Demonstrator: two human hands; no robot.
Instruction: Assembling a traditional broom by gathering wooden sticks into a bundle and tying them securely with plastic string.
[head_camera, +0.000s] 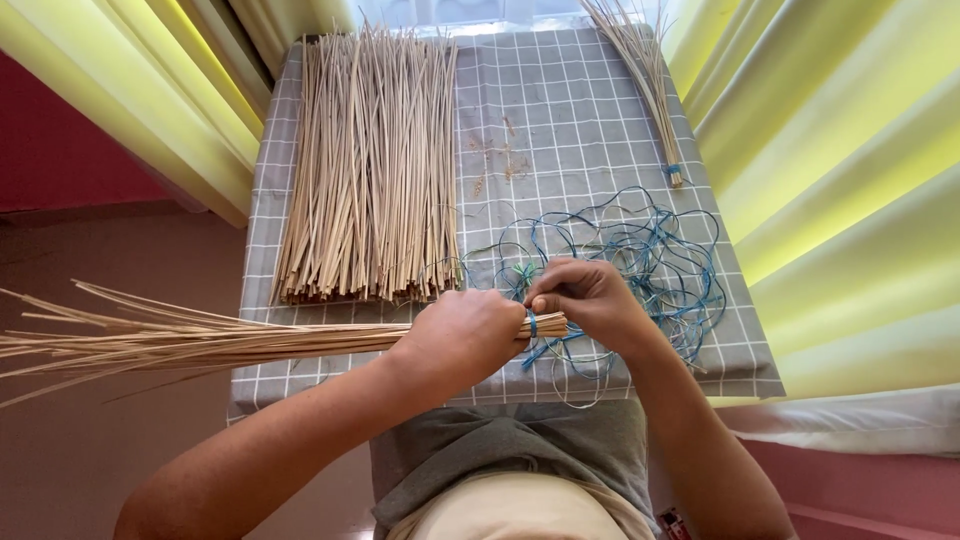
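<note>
A person seated at a small surface covered in grey checked cloth grips a bundle of thin, pale sticks, held level above the near edge so its butt end sits squarely between both hands. The left hand is closed tight around the bundle just short of that end, apparently to keep the sticks packed together; the loose tips fan out far to the left, past the surface's edge. The right hand has its fingers curled at the butt, pinching a blue cord that loops around the sticks right beside the left fist. More of the same cord lies in a loose tangle on the cloth just beyond the right hand, within easy reach. A broad stack of unbound sticks lies lengthwise on the left half of the surface, ends roughly lined up toward the person. At the far right corner rests a finished bundle, tied with blue near its lower end and set well apart from the loose stock. Small scraps dot the cloth's middle. Yellow curtains hang on both sides.
</note>
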